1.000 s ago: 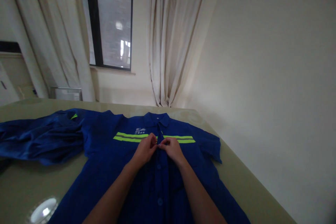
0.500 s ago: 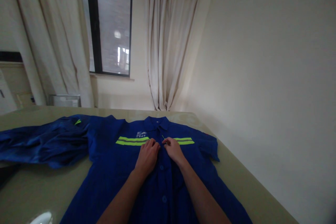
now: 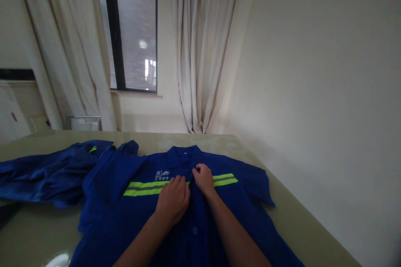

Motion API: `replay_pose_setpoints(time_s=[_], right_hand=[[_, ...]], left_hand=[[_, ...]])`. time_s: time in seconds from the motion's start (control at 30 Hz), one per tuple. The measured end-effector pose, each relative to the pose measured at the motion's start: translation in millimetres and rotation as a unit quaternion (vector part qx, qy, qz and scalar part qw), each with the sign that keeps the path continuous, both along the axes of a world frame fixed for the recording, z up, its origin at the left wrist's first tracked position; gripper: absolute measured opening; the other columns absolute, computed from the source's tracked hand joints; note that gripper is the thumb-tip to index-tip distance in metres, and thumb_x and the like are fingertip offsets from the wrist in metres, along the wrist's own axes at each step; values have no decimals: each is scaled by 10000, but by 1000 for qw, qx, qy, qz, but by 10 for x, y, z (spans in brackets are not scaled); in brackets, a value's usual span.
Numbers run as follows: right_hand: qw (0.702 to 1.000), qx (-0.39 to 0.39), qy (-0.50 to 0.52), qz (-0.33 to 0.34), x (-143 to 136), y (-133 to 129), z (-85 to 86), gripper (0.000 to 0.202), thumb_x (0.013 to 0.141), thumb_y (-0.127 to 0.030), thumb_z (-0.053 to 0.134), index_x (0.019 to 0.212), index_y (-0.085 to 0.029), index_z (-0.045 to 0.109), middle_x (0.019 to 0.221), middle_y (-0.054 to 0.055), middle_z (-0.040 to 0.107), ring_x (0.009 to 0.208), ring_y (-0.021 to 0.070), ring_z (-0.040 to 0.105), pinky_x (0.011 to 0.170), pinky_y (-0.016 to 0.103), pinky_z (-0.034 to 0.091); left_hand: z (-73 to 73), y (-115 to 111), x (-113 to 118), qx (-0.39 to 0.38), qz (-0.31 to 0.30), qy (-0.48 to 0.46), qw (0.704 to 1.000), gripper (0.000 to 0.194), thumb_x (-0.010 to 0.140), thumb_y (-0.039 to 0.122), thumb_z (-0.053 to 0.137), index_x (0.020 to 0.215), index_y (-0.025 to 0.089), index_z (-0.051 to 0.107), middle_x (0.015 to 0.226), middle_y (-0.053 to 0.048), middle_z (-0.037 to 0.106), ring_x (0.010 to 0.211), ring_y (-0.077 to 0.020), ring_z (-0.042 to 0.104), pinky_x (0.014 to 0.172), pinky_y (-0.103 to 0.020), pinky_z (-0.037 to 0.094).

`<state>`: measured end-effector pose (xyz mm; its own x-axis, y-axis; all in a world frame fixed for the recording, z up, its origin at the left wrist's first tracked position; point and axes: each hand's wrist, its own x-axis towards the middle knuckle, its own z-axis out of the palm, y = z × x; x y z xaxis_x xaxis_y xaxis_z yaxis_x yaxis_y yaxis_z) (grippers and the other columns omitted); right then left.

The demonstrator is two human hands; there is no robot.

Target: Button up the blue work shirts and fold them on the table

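Note:
A blue short-sleeved work shirt [image 3: 140,212] lies front up, its collar away from me. It has yellow-green reflective bands across the chest and a white logo on the left side. My right hand [image 3: 203,178] pinches the front edge of the shirt just below the collar. Beside it and slightly nearer, my left hand [image 3: 174,198] has its fingers curled together on the cloth by the button placket, over the end of the left band. The fingertips of the left hand are partly hidden. One button [image 3: 195,231] shows lower on the front.
Another crumpled blue garment [image 3: 46,171] with a yellow-green patch lies left of the shirt on the greenish tabletop [image 3: 46,233]. A white shiny object [image 3: 58,260] shows at the bottom left. The wall [image 3: 328,112] runs along the table's right side; curtains [image 3: 200,50] hang behind.
My right hand has moved up the placket toward the collar. The shirt's chest bands sit a little nearer to me, and its left sleeve has shifted and lies differently.

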<state>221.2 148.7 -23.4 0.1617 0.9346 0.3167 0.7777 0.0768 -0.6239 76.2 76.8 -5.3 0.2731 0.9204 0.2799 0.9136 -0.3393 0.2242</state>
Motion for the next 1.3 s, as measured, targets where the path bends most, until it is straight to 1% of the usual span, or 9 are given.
replay_pose_setpoints(time_s=[0.1, 0.17, 0.27, 0.4, 0.53, 0.63, 0.8, 0.93, 1.3], right_hand=[[999, 23, 45, 19, 108, 33, -49, 174, 864, -255, 569, 742, -199, 680, 750, 28, 690, 728, 185, 638, 675, 258, 437], [996, 43, 70, 32, 125, 46, -77, 156, 858, -266, 578, 773, -197, 689, 782, 29, 702, 737, 182, 647, 693, 257, 454], [992, 66, 97, 41, 100, 48, -113, 120, 837, -252, 602, 862, -192, 702, 859, 38, 716, 777, 180, 662, 746, 262, 485], [988, 99, 104, 55, 51, 15, -103, 108, 809, -223, 632, 889, -197, 700, 867, 36, 691, 776, 187, 641, 747, 279, 490], [989, 109, 51, 85, 2, -48, -20, 147, 810, -147, 602, 888, -209, 710, 899, 35, 675, 834, 191, 636, 788, 286, 474], [991, 100, 19, 88, -33, -98, 41, 176, 813, -118, 594, 899, -212, 716, 910, 30, 667, 832, 183, 638, 787, 274, 465], [993, 79, -42, 75, -82, -175, 92, 186, 832, -125, 603, 930, -227, 724, 941, 20, 665, 829, 171, 645, 755, 250, 451], [993, 77, -75, 54, -114, -199, 87, 214, 859, -135, 587, 982, -233, 732, 999, 27, 672, 870, 168, 657, 759, 240, 449], [992, 65, -88, 70, -139, -211, 94, 172, 910, -169, 578, 936, -245, 731, 978, 40, 674, 847, 190, 655, 711, 271, 436]], left_hand=[[70, 309, 35, -30, 38, -26, 998, 313, 1036, 297, 407, 1101, 187, 693, 1074, -136, 709, 1051, -279, 665, 906, -400, 496], [44, 477, 66, -37, 56, -33, 997, 273, 1025, 295, 452, 1110, 194, 690, 1047, -126, 705, 1012, -286, 679, 832, -381, 503], [-37, 603, 78, -43, 65, -55, 995, 218, 997, 269, 517, 1139, 246, 680, 1081, -82, 686, 996, -270, 685, 745, -330, 483], [-78, 632, 20, -54, 65, -106, 991, 127, 965, 280, 584, 1050, 277, 679, 1073, -19, 662, 901, -199, 692, 650, -271, 431], [-55, 644, -25, -45, 42, -151, 987, 113, 962, 227, 581, 1015, 273, 670, 1068, 8, 676, 945, -153, 674, 722, -243, 438], [-53, 657, -17, -37, 30, -170, 984, 112, 950, 180, 586, 1002, 242, 663, 1009, -4, 702, 953, -158, 669, 802, -245, 440], [-71, 668, 16, -36, 32, -178, 983, 113, 926, 125, 582, 923, 223, 637, 920, -10, 725, 884, -182, 678, 742, -267, 410], [-79, 670, 22, -34, 35, -178, 983, 123, 927, 114, 569, 916, 223, 624, 937, -15, 727, 868, -182, 680, 716, -271, 390], [-55, 648, 24, -42, 36, -164, 985, 112, 953, 145, 555, 936, 224, 632, 968, -28, 721, 904, -187, 679, 746, -275, 400]])
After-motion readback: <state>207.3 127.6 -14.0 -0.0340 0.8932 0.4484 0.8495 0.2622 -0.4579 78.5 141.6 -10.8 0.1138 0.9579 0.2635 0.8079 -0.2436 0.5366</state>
